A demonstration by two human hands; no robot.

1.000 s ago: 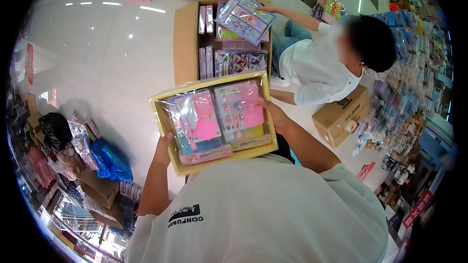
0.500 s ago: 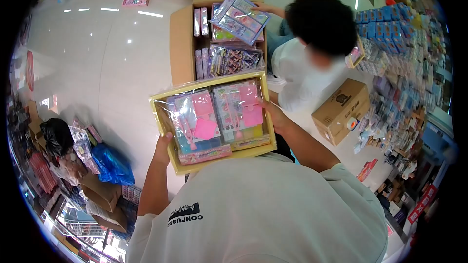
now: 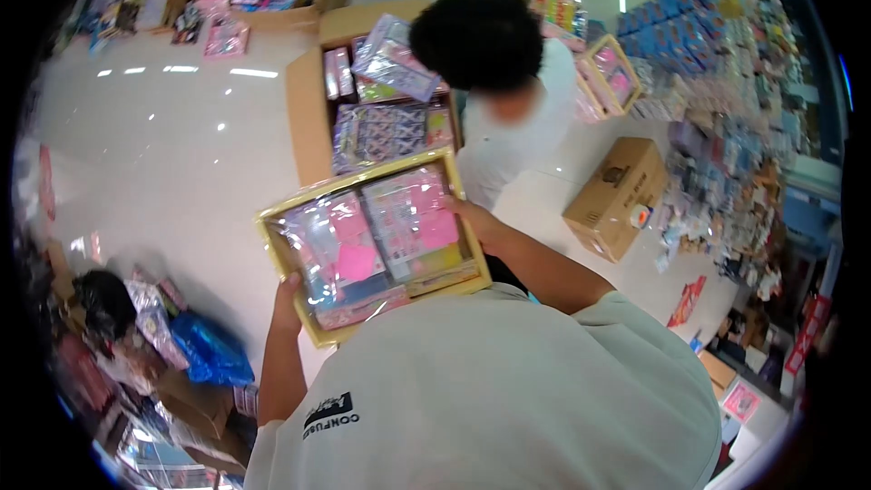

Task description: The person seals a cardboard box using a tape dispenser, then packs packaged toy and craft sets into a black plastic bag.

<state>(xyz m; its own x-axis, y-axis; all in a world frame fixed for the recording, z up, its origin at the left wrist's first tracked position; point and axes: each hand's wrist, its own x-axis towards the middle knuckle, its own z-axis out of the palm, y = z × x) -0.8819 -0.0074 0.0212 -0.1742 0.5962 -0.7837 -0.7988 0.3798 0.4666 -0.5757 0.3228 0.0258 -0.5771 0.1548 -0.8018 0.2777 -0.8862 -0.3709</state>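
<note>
Close to my body I hold a plastic-wrapped display box [image 3: 399, 291] with a yellow frame, tilted a little. Pink squares and printed stationery packs, split by a dark divider, show through the film. My left hand [image 3: 287, 301] grips its left edge, thumb on the rim and the other fingers hidden beneath. My right hand [image 3: 474, 222] clasps the right side, thumb over the edge. Just beyond the box stands an open carton [image 3: 308, 118] holding several packaged sets. A purple wrapped pack [image 3: 396, 56] lies tilted at its top, beside a crouching person [image 3: 517, 118].
A closed cardboard box [image 3: 619, 195] sits on the floor at right. Piles of packaged goods [image 3: 717, 118] line the right side. Blue and black bags [image 3: 210, 345] lie at left. Another carton of goods [image 3: 318, 14] is at the far side.
The view has shifted, and the wrapped box appears lower and further left, still in both hands. The other person has leaned left over the open carton, with their head now nearer the purple pack.
</note>
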